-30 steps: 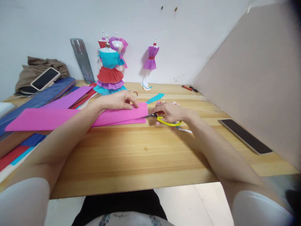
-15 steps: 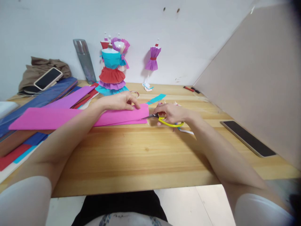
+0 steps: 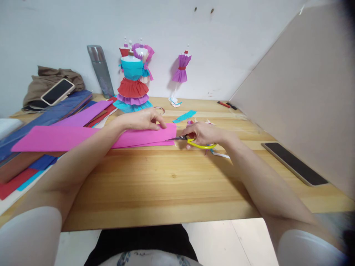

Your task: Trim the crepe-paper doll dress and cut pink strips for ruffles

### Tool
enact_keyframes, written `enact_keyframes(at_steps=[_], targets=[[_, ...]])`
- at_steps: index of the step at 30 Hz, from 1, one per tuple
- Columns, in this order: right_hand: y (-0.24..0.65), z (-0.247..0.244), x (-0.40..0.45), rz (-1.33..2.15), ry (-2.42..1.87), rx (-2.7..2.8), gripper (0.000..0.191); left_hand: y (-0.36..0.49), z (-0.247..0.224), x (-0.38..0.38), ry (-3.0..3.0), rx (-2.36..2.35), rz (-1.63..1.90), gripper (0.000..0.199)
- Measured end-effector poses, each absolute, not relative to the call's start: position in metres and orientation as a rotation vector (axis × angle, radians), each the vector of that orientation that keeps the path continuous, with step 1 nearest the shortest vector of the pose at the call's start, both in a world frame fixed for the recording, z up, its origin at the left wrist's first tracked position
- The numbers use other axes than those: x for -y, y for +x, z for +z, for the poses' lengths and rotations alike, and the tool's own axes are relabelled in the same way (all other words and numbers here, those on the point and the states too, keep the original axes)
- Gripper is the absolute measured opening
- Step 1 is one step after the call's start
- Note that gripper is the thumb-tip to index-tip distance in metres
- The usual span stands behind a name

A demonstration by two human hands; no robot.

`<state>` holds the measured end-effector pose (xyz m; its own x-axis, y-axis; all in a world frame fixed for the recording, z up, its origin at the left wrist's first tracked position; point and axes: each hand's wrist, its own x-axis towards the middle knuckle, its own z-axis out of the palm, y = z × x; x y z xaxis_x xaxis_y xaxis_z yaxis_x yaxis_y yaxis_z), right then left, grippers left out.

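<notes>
A long, folded strip of bright pink crepe paper (image 3: 135, 138) lies across the table. My left hand (image 3: 142, 120) rests on its upper side near the right end, fingertips pressing down, thumb and forefinger apart. In my right hand (image 3: 202, 133) is a pair of scissors (image 3: 202, 144) with yellow handles, fingers in the loops. The dark blades point left and lie over the paper's right end, near a slit along its lower edge. A small turquoise paper piece (image 3: 185, 116) lies just behind, and paper scraps are partly hidden by my right hand.
Dress forms in paper dresses (image 3: 132, 88) and a smaller purple one (image 3: 181, 68) stand by the wall, near a grey bottle (image 3: 102, 72). Coloured paper sheets (image 3: 76, 115) and a phone (image 3: 58, 91) are at left. Another phone (image 3: 295, 162) lies right, beside a partition (image 3: 299, 92).
More of the scissors' dark blade now shows over the pink paper's end. Both hands stay in nearly the same place, and the view has shifted very slightly.
</notes>
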<state>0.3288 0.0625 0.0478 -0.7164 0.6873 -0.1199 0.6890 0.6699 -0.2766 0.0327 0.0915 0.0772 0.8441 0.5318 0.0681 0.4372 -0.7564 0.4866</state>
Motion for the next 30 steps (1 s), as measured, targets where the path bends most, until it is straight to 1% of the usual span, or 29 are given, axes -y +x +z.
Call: enact_keyframes(at_steps=[7, 11, 15, 18, 23, 30], targets=[[0.325, 0.054, -0.058, -0.402, 1.182, -2.827, 0.045, 0.031, 0.074, -0.094, 2.521, -0.689, 0.297, 0.03], [0.325, 0.054, -0.058, -0.381, 1.273, -2.762, 0.047, 0.031, 0.072, -0.096, 2.506, -0.71, 0.3, 0.029], [0.325, 0.052, -0.059, -0.348, 1.183, -2.851, 0.045, 0.032, 0.072, -0.095, 2.518, -0.698, 0.3, 0.028], [0.323, 0.049, -0.059, -0.385, 1.094, -2.945, 0.042, 0.032, 0.073, -0.094, 2.52, -0.685, 0.293, 0.029], [0.318, 0.047, -0.057, -0.457, 0.943, -3.03, 0.028, 0.033, 0.074, -0.093, 2.512, -0.665, 0.302, 0.031], [0.31, 0.05, -0.051, -0.559, 0.931, -3.055, 0.023, 0.034, 0.075, -0.093, 2.517, -0.652, 0.278, 0.031]])
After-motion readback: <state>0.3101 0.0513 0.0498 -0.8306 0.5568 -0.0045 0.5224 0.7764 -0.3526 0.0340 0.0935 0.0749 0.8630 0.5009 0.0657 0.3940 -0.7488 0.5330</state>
